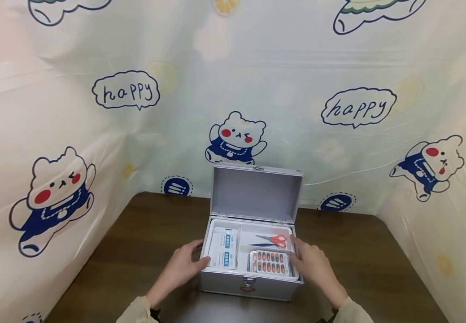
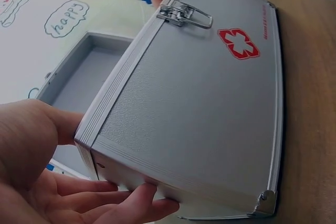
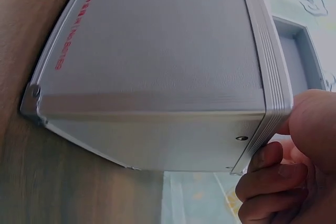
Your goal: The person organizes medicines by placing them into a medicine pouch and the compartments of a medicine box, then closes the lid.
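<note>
A silver first-aid box (image 1: 222, 283) stands on the table with its lid (image 1: 255, 194) raised. Inside sits a white divided tray (image 1: 243, 256). White packets with blue labels (image 1: 224, 249) fill its left compartment. Orange-handled scissors (image 1: 280, 241) lie at the back right, in front of them blister packs of capsules (image 1: 272, 263). My left hand (image 1: 182, 265) grips the left side, thumb over the rim and fingers (image 2: 142, 200) against the outer wall. At the right rim my right hand (image 1: 316, 265) holds on, its fingers (image 3: 273, 182) curled outside by the edge.
The dark wooden table (image 1: 144, 233) extends around the box. Behind and beside it hangs a pale curtain (image 1: 289, 112) printed with cartoon bears. A metal latch (image 1: 249, 281) and a red cross emblem (image 2: 239, 43) are on the box's front.
</note>
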A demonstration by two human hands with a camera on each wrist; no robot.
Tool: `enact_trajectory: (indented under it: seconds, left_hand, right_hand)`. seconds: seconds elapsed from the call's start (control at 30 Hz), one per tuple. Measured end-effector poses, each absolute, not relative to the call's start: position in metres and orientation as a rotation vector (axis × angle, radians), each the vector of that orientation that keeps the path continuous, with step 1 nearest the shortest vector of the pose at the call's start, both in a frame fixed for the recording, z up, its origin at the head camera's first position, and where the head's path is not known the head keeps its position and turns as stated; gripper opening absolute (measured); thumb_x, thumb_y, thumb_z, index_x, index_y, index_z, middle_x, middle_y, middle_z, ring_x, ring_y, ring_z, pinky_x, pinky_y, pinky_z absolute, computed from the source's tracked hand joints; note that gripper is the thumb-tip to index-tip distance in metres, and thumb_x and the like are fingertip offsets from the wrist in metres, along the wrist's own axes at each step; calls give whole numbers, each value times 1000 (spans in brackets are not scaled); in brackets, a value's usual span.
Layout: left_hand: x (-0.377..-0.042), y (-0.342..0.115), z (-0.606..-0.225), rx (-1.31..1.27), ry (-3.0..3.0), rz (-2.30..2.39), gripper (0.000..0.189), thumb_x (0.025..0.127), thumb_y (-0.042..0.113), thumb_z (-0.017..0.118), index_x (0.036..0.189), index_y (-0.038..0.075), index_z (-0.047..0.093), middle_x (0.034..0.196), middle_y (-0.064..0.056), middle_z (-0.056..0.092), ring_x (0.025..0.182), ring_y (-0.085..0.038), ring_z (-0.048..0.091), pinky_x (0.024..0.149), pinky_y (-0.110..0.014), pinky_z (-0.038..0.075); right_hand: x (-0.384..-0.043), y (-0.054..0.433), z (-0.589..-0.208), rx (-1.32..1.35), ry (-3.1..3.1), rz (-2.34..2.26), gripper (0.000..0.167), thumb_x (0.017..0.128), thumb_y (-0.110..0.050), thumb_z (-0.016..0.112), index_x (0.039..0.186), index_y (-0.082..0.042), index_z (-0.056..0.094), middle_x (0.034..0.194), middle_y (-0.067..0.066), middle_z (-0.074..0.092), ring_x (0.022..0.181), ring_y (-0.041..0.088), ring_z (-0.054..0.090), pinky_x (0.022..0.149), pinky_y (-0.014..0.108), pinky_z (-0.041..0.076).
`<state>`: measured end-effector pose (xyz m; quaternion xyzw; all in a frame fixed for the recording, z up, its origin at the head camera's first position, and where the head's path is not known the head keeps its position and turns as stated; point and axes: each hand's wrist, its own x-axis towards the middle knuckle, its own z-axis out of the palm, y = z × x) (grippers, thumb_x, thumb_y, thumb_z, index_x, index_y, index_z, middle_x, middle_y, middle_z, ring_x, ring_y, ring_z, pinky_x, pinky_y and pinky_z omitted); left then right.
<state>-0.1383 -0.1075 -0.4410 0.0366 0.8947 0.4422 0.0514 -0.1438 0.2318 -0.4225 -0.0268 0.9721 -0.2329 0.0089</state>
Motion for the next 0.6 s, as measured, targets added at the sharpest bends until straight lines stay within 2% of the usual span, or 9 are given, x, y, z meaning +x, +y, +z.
enact_trajectory:
  seconds: [0.1,0.2,0.3,0.43,0.53,0.6]
  left_hand:
    - [-137,-109,-445,118,2750,1349,58,87,20,76,133,-7,56,131,-23,64,124,-37,60,103,-56,47]
    - [-134,-111,-448,111,2786,1316,56,86,22,77,132,-4,58,128,-19,67,120,-34,62,100,-54,50]
    - [-134,-112,-448,101,2782,1296,55,86,25,77,131,-2,59,126,-18,67,115,-30,65,96,-51,53]
    - [-142,-109,-443,105,2708,1402,50,88,20,75,131,-1,59,128,-21,65,105,-29,70,85,-44,59]
    - [-148,-107,-433,116,2717,1483,45,91,16,72,131,0,59,129,-22,64,103,-32,72,82,-42,60]
    - [-152,-106,-424,123,2765,1487,44,92,15,71,132,2,58,132,-22,63,110,-34,69,86,-42,59]
  right_hand:
    - [-145,232,-427,-76,3015,-857,49,91,-14,67,137,-2,57,80,15,67,62,17,52,54,31,42]
    - [-145,233,-434,-66,2961,-1000,49,91,-12,68,138,-5,58,62,2,49,54,13,44,49,26,35]
    - [-145,238,-437,-64,2915,-1096,50,90,-10,70,138,-9,58,62,-2,47,52,9,42,48,23,34]
    - [-145,246,-432,-88,2893,-1139,53,89,-11,72,139,-11,56,63,-2,49,52,8,43,49,23,35]
    - [-147,252,-422,-132,2936,-1129,53,88,-11,72,139,-10,55,64,-4,52,53,5,44,50,22,37]
    - [-145,255,-414,-159,3001,-1133,51,89,-11,72,137,-12,56,66,-6,53,54,3,44,52,22,38]
